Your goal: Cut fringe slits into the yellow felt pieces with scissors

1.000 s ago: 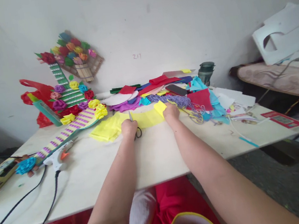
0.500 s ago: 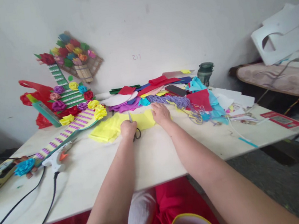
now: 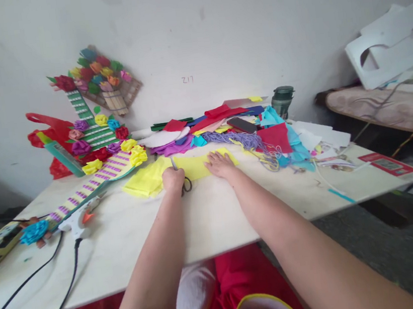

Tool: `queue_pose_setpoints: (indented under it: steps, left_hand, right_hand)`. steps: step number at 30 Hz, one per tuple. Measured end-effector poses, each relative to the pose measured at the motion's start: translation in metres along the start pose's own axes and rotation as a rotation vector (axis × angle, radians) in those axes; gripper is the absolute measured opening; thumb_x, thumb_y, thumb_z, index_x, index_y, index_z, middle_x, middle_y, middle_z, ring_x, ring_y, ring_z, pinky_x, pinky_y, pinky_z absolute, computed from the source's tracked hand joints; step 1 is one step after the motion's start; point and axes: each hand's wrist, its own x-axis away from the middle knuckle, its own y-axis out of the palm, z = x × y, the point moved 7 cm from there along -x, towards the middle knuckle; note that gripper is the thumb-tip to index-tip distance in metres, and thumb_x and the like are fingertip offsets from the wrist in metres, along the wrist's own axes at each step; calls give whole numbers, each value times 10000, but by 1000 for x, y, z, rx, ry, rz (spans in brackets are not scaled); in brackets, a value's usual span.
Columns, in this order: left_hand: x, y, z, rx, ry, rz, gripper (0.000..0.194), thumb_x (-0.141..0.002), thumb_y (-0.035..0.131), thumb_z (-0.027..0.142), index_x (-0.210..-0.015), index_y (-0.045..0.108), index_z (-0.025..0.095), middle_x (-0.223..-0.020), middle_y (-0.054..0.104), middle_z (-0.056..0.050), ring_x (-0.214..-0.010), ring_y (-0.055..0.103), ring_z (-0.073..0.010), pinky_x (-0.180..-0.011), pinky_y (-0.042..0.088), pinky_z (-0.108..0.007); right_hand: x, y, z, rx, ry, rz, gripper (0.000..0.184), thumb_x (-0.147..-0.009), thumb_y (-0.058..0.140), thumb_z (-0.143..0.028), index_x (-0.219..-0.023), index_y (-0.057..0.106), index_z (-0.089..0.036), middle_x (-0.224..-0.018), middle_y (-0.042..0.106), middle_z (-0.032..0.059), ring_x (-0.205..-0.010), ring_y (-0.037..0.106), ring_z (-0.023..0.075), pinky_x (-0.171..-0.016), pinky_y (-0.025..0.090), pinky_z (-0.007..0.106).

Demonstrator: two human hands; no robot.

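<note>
A yellow crepe-like sheet [image 3: 193,168] lies across the middle of the table, its left part [image 3: 145,180] folded or layered. My left hand [image 3: 174,180] is closed round a pair of scissors [image 3: 187,185]; the blades point away from me and the dark handle loops stick out on the hand's right. That fist rests on the sheet's near edge. Flat on the right part of the sheet, my right hand [image 3: 220,164] has its fingers spread and holds nothing.
A glue gun [image 3: 76,221] with a black cord lies left, near a decorated guitar shape [image 3: 99,176] and a glue bottle [image 3: 62,155]. Behind the sheet are purple yarn [image 3: 233,139], coloured sheets and a phone [image 3: 241,125]. A dark bottle [image 3: 283,101] stands back right.
My right hand has flattened and spread its fingers, and more of the sheet shows past it on the right. The left hand, with the scissors, has shifted slightly left.
</note>
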Motion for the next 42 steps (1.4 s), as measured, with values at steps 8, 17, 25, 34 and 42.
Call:
queue_pose_setpoints:
  steps: [8,17,25,34,42]
  left_hand:
    - [-1,3,-1,-39,-4,-65,160,-629,553,294,-672,603,148,-683,637,-124,-715,610,-243,-573,426,-289]
    - [-1,3,1,-117,-8,-66,182,-650,555,285,-716,633,135,-756,657,-143,-765,622,-255,-585,435,-292]
    - [-5,2,-3,-137,-1,-68,194,-665,532,268,-728,637,117,-754,653,-158,-765,619,-261,-585,431,-299]
    - [-3,1,1,-150,16,-76,208,-660,533,281,-728,636,113,-773,651,-167,-762,615,-264,-569,424,-296]
    - [-1,-1,1,-126,-4,-73,189,-662,538,260,-734,637,116,-750,651,-162,-753,616,-254,-579,435,-295]
  right_hand:
    - [-5,3,3,31,47,-47,647,-849,161,-532,-1415,171,-219,-1496,53,-2,-1364,-14,229,-1047,-25,538]
    - [-7,1,6,42,38,-43,662,-844,154,-543,-1417,166,-213,-1494,49,-18,-1363,-11,231,-1053,-16,529]
    - [-5,-9,9,-56,7,83,588,-881,161,-482,-1412,178,-231,-1489,129,8,-1358,85,197,-1071,73,466]
    - [8,-47,56,-59,229,354,352,-798,430,-324,-1055,635,-200,-1137,584,82,-1069,484,239,-902,347,341]
    - [12,-42,38,83,190,237,409,-715,505,-356,-1075,622,-202,-1150,555,96,-1074,463,263,-873,365,373]
